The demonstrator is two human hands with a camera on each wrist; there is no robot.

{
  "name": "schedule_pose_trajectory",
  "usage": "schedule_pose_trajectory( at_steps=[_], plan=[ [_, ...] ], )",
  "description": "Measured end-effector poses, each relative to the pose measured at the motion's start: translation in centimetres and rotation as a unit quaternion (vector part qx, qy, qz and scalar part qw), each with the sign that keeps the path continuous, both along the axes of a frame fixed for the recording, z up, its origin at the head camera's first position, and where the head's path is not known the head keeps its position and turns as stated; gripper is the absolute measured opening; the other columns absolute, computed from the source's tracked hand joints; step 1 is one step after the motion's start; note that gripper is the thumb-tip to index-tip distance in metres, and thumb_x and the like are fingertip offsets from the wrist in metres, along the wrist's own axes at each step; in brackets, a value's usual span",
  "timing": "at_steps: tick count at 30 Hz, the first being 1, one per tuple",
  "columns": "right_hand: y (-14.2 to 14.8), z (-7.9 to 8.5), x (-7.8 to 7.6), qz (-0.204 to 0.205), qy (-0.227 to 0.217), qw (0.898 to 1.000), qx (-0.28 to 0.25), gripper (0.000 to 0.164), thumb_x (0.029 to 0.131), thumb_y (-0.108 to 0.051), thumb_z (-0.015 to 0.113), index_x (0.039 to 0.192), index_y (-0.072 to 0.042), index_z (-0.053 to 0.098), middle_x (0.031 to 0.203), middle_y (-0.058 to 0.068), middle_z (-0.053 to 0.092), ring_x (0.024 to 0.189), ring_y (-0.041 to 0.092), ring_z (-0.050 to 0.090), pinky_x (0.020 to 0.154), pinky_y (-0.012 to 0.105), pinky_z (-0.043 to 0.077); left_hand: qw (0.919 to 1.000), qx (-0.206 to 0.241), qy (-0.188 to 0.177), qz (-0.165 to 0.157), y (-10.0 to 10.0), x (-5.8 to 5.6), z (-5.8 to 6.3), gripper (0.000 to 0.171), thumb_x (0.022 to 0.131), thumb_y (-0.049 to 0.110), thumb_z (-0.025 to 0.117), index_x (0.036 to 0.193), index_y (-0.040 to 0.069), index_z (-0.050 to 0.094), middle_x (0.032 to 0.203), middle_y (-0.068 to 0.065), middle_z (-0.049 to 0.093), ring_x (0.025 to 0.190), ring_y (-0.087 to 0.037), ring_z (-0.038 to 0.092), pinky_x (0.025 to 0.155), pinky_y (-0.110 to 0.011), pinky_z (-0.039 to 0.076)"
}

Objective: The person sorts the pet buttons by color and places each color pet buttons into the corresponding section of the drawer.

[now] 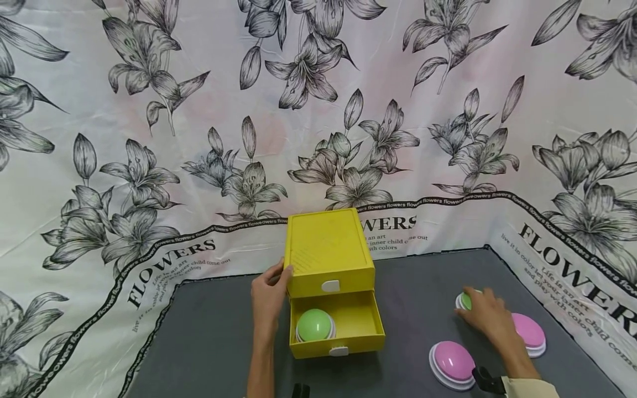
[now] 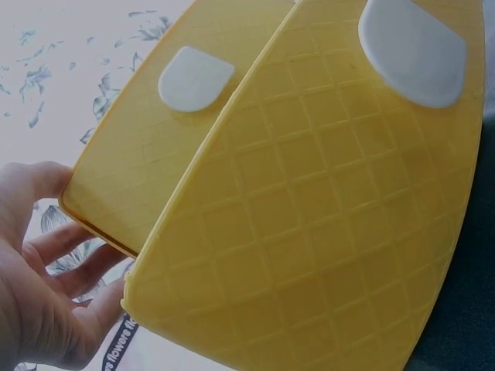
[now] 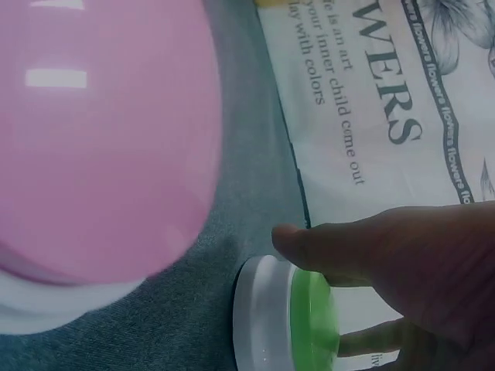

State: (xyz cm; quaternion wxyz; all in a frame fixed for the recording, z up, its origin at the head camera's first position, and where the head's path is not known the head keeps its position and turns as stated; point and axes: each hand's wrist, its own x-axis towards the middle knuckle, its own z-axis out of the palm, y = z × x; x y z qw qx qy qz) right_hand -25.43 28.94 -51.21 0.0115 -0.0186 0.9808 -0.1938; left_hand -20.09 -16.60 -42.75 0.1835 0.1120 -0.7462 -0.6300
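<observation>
A yellow two-drawer box (image 1: 328,243) stands in the middle of the table with its lower drawer (image 1: 353,326) pulled out. In that drawer sits a round push button (image 1: 314,325) with a green dome and white base. My left hand (image 1: 269,290) rests at the box's left side, thumb at the front corner; in the left wrist view its fingers (image 2: 85,274) spread along the side. At the right, my right hand (image 1: 490,315) holds another green push button (image 1: 466,300) on the table, thumb and fingers on opposite sides of it. The palm partly hides the button.
Two pink push buttons with white bases sit near my right arm: one pink button (image 1: 454,360) to its left, another pink button (image 1: 529,331) to its right. A flower-printed cloth (image 1: 318,138) hangs behind the dark grey tabletop (image 1: 214,331) and borders it.
</observation>
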Motion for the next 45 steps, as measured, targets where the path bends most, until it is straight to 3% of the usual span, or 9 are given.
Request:
schedule_pose_trajectory(
  at_steps=[11, 17, 25, 31, 34, 40, 45],
  plan=[
    [0.1, -0.6, 0.0, -0.026, -0.028, 0.999, -0.024, 0.067, 0.093, -0.024, 0.072, 0.145, 0.008, 0.044, 0.132, 0.051, 0.038, 0.115, 0.072, 0.044, 0.092, 0.079, 0.041, 1.0000, -0.002, -0.003, -0.001, 0.0, 0.0, -0.1, 0.044, 0.099, 0.035, 0.072, 0.139, 0.017, 0.069, 0.134, -0.016, 0.073, 0.117, -0.030, 0.073, 0.092, -0.040, 0.063],
    [0.2, -0.6, -0.2, -0.026, -0.015, 0.999, -0.034, 0.062, 0.094, -0.018, 0.071, 0.144, 0.009, 0.047, 0.129, 0.050, 0.041, 0.113, 0.071, 0.044, 0.089, 0.078, 0.041, 1.0000, 0.000, -0.004, 0.001, 0.1, 0.0, 0.0, 0.043, 0.100, 0.034, 0.072, 0.139, 0.017, 0.069, 0.134, -0.015, 0.073, 0.116, -0.030, 0.073, 0.090, -0.038, 0.063],
    [-0.3, -0.3, 0.2, -0.045, 0.017, 0.998, -0.043, 0.064, 0.089, -0.024, 0.077, 0.138, 0.009, 0.052, 0.122, 0.051, 0.043, 0.105, 0.072, 0.047, 0.081, 0.075, 0.044, 1.0000, -0.008, 0.004, 0.003, 0.2, 0.2, 0.1, 0.042, 0.100, 0.031, 0.072, 0.138, 0.013, 0.070, 0.135, -0.018, 0.071, 0.119, -0.033, 0.071, 0.090, -0.039, 0.063],
    [-1.6, 1.2, 1.1, -0.063, 0.045, 0.995, -0.070, 0.063, 0.089, -0.026, 0.076, 0.138, 0.005, 0.053, 0.121, 0.047, 0.040, 0.106, 0.065, 0.042, 0.077, 0.072, 0.043, 1.0000, -0.005, 0.003, 0.002, 0.2, 0.2, 0.2, 0.042, 0.100, 0.032, 0.072, 0.138, 0.014, 0.070, 0.135, -0.018, 0.071, 0.118, -0.032, 0.072, 0.083, -0.034, 0.061],
    [-2.2, 2.1, 1.8, -0.067, 0.063, 0.992, -0.083, 0.063, 0.087, -0.028, 0.076, 0.137, 0.004, 0.055, 0.117, 0.044, 0.040, 0.103, 0.060, 0.040, 0.071, 0.064, 0.043, 1.0000, -0.002, 0.005, 0.001, 0.3, 0.2, 0.3, 0.042, 0.099, 0.032, 0.073, 0.137, 0.014, 0.070, 0.135, -0.018, 0.072, 0.118, -0.032, 0.072, 0.083, -0.034, 0.062],
    [-3.1, 3.9, 3.0, -0.046, 0.122, 0.989, -0.074, 0.063, 0.082, -0.030, 0.081, 0.132, 0.003, 0.062, 0.105, 0.039, 0.050, 0.093, 0.051, 0.043, 0.070, 0.048, 0.036, 1.0000, -0.005, 0.007, 0.002, 0.4, 0.3, 0.2, 0.042, 0.100, 0.031, 0.072, 0.138, 0.014, 0.070, 0.135, -0.018, 0.072, 0.119, -0.033, 0.071, 0.086, -0.036, 0.062],
    [-3.9, 6.1, 4.0, -0.018, 0.131, 0.989, -0.065, 0.065, 0.079, -0.034, 0.082, 0.133, -0.001, 0.065, 0.105, 0.038, 0.056, 0.088, 0.046, 0.051, 0.065, 0.038, 0.034, 0.9999, -0.006, 0.008, 0.004, 0.3, 0.3, 0.1, 0.042, 0.099, 0.032, 0.072, 0.137, 0.014, 0.071, 0.135, -0.018, 0.072, 0.119, -0.033, 0.072, 0.082, -0.032, 0.061]
  ],
)
